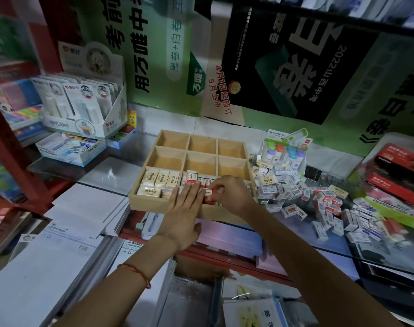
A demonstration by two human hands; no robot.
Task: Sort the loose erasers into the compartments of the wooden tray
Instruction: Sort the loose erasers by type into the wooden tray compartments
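A wooden tray [143, 161] with nine compartments sits on the glass counter. Its near-left compartment holds several cream erasers [157, 180]. The near-middle compartment holds red-and-white erasers [192, 176]. My left hand [183, 210] lies flat with straight fingers pressing on the red-and-white erasers in that middle compartment. My right hand [227, 191] has curled fingers pinching a red-and-white eraser [210, 197] at the same compartment. The six far compartments are bare. A heap of loose erasers [302, 194] lies right of the tray.
Display boxes [83, 114] of stationery stand at the back left. Stacks of letter paper [59, 244] lie at the front left. Red packs [399, 175] sit at the right edge. A pack of coloured items [285, 149] stands behind the heap. Posters cover the back wall.
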